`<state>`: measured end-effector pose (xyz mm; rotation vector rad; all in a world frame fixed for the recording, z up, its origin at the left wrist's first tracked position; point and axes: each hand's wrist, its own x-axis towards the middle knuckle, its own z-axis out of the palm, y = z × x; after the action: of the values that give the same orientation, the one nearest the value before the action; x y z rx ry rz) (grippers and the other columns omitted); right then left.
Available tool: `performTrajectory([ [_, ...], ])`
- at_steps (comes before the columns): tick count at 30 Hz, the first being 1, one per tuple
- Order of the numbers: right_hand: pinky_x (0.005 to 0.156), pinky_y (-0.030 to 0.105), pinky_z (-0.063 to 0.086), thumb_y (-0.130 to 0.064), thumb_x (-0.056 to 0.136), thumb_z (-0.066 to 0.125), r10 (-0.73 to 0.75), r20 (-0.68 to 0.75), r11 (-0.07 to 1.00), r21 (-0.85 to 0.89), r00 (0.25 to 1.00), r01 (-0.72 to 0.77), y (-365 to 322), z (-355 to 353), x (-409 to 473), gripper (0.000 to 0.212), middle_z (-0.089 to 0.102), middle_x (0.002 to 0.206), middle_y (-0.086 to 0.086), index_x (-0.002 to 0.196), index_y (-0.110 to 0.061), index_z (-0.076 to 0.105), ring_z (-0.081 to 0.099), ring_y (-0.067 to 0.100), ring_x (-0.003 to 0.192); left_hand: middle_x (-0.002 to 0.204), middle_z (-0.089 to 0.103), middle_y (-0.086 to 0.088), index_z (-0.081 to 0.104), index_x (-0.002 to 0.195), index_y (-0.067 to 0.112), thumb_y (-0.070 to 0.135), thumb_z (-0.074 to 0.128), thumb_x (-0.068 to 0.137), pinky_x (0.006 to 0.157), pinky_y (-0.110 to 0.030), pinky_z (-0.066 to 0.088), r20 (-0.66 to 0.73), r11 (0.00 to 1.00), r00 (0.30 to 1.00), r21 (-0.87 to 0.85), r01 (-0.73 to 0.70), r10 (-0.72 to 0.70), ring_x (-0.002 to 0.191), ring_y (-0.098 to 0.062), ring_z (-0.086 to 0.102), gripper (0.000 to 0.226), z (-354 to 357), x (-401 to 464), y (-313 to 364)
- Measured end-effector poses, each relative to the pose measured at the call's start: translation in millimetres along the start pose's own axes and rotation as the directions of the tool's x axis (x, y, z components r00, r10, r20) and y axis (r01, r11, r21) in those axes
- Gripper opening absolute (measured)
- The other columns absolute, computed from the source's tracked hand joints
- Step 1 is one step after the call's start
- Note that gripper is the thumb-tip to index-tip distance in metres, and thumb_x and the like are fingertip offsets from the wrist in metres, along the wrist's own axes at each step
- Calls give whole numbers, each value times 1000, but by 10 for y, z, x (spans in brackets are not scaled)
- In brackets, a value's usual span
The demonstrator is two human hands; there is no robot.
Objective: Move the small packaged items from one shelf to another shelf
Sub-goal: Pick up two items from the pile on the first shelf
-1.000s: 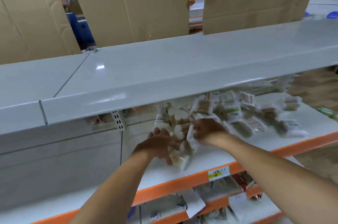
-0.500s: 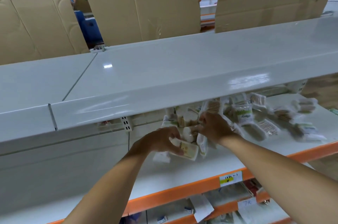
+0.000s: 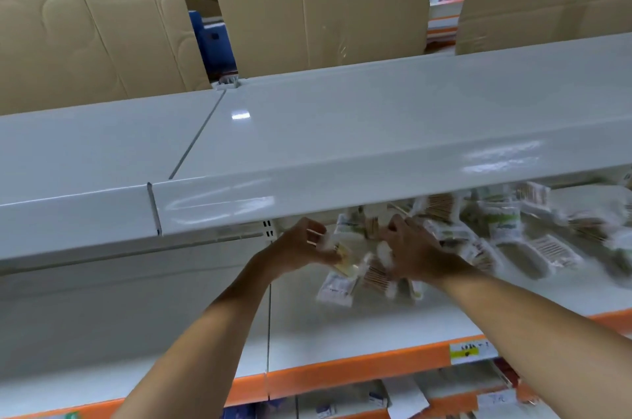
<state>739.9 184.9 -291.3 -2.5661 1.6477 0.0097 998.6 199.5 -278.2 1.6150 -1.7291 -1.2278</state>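
You're reaching both hands under the top shelf (image 3: 376, 131) into the packet pile (image 3: 496, 230) on the middle shelf (image 3: 359, 326), spreading toward 3 o'clock. Your left hand (image 3: 301, 244) is pinching a few packets in curled fingers; your right hand (image 3: 413, 247) is curling over more at 1 o'clock. They're looking light, crinkly and slippery, so be gathering bunches by the edges, not squeezing.

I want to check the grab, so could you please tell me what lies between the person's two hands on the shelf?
In the head view, several small clear packets bunch between the left hand and the right hand.
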Motion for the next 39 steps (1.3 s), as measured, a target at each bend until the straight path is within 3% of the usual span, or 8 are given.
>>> performTrajectory([
  [6,81,36,55,-32,73,81,66,-122,932,361,990,-18,43,10,1,56,61,105,0,120,-18,54,62,19,95,116,65,-4,60,119,20,24,87,72,94,-37,56,29,984,1000,-180,-4,9,108,-20,64,54,-1,-1,-33],
  [12,70,29,60,-28,73,81,270,-33,438,894,962,-92,164,-37,-25,50,71,101,2,117,-16,60,71,16,91,116,70,-3,60,122,19,28,80,80,96,-42,55,46,932,999,-362,5,13,108,-22,68,47,38,36,11],
  [15,77,47,56,-34,84,69,313,-22,299,951,949,-76,167,-114,-25,32,73,98,17,106,-11,68,71,35,92,109,73,-6,60,120,11,20,77,84,86,-38,58,89,884,996,-464,57,-18,102,-22,71,41,76,48,52],
  [20,83,48,45,-37,95,45,311,108,-63,994,944,-93,120,-167,-57,49,63,120,31,123,-1,63,61,46,107,110,69,-15,60,121,3,16,68,88,92,-47,55,144,769,989,-630,109,-22,103,-33,69,36,147,35,52],
  [24,77,45,43,-37,97,37,284,130,-243,968,950,-60,77,-131,29,45,54,106,33,119,-2,56,54,44,91,113,61,-21,59,123,-2,19,64,84,94,-51,52,215,583,976,-788,199,-42,102,-36,63,45,186,16,45],
  [28,72,40,56,-62,92,52,109,110,-178,980,988,-90,101,-61,85,61,69,94,20,115,-7,67,68,32,81,104,62,-17,57,121,2,26,72,83,84,-44,55,280,507,959,-831,228,29,88,-29,64,47,210,16,36],
  [32,71,38,57,-48,79,78,83,82,59,994,993,-87,84,-46,98,37,73,98,17,96,-16,73,72,33,89,112,66,-18,60,121,1,22,89,68,84,-44,56,218,571,975,-806,156,42,97,-29,66,64,243,43,16],
  [39,73,38,59,-26,76,83,26,78,-24,997,997,-78,3,-128,43,51,72,106,23,114,2,62,71,39,98,111,69,-18,54,126,-1,23,84,76,83,-44,57,156,591,987,-801,98,48,102,-32,68,62,265,6,13],
])
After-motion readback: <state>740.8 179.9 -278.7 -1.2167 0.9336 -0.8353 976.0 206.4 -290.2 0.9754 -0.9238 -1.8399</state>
